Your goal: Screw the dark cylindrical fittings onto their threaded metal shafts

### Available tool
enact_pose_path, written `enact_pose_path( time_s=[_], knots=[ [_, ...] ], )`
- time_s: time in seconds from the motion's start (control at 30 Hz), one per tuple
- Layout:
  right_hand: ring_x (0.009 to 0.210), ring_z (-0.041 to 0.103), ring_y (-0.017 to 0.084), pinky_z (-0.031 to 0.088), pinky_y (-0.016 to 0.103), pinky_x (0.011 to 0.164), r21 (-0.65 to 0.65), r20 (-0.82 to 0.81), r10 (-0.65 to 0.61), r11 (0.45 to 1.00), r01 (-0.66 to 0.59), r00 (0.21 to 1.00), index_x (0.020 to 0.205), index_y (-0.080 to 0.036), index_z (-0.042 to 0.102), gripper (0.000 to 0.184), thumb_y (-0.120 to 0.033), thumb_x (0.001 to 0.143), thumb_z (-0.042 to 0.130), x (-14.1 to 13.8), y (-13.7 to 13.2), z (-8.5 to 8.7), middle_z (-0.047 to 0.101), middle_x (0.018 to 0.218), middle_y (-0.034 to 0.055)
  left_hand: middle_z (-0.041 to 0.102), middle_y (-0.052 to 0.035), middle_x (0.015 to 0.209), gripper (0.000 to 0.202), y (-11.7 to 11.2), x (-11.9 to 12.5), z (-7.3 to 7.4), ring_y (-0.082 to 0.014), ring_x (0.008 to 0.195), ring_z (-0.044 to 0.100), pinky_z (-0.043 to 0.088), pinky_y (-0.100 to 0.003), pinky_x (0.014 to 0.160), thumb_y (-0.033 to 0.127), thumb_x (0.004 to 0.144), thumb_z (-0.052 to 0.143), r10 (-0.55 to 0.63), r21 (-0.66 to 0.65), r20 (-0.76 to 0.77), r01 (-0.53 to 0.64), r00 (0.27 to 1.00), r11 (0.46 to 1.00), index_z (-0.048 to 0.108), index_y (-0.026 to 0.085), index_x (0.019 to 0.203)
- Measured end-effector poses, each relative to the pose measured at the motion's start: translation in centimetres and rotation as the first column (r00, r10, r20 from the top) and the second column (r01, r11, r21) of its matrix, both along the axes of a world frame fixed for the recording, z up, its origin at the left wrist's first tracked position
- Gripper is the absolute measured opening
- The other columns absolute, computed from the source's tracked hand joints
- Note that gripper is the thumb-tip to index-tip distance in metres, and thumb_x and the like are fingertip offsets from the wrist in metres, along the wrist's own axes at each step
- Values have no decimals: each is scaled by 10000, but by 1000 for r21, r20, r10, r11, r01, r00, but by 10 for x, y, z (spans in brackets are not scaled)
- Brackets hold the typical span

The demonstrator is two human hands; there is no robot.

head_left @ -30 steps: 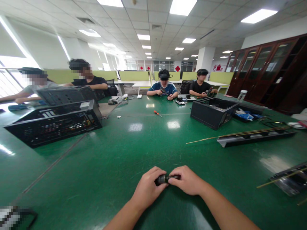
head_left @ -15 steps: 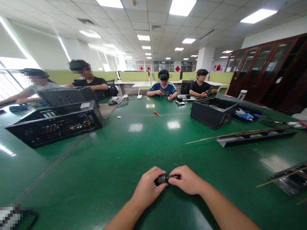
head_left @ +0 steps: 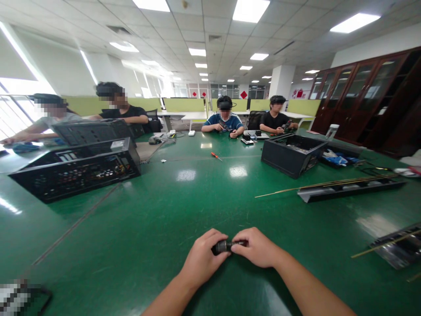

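Observation:
Low in the head view, close to the near side of the green table [head_left: 158, 245], both my hands grip a short black cylindrical object [head_left: 222, 246]. It lies sideways, with a thicker ribbed part at the left and a thinner part at the right; its exact kind I cannot make out. My left hand [head_left: 204, 253] is closed around the thick part, fingers over the top and thumb in front. The thin right part is pinched between the thumb and fingers of my right hand [head_left: 258, 247]. Fingers hide both ends of the object.
Black computer cases stand at left [head_left: 88, 175] and at right [head_left: 292, 153]. An orange screwdriver [head_left: 215, 156] lies mid-table. Thin brass-coloured rods rest over a black metal channel [head_left: 351, 189]. A clear plastic part [head_left: 396, 252] is at the right edge. Several people sit across the table.
My hands and the black object stay in the same place. A co-worker's arm at the far left has shifted slightly.

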State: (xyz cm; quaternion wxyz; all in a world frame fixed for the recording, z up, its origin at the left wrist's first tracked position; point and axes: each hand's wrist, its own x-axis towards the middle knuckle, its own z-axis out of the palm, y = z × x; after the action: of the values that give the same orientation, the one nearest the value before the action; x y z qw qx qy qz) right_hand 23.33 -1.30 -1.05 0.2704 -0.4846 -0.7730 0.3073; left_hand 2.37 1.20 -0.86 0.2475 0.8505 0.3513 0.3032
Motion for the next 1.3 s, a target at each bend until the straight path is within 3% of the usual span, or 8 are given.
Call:
enact_pose_path(
  time_s=[1.3],
  knots=[
    [626,514,118,326,221,575,-39,-39,10,999,-12,999,814,-177,720,201,-285,883,566,4,-1,2,603,671,-18,659,-23,949,305,0,-1,1,-178,884,633,509,-300,815,118,747,722,17,-19,11,-16,1000,1000,684,234,1026]
  ],
)
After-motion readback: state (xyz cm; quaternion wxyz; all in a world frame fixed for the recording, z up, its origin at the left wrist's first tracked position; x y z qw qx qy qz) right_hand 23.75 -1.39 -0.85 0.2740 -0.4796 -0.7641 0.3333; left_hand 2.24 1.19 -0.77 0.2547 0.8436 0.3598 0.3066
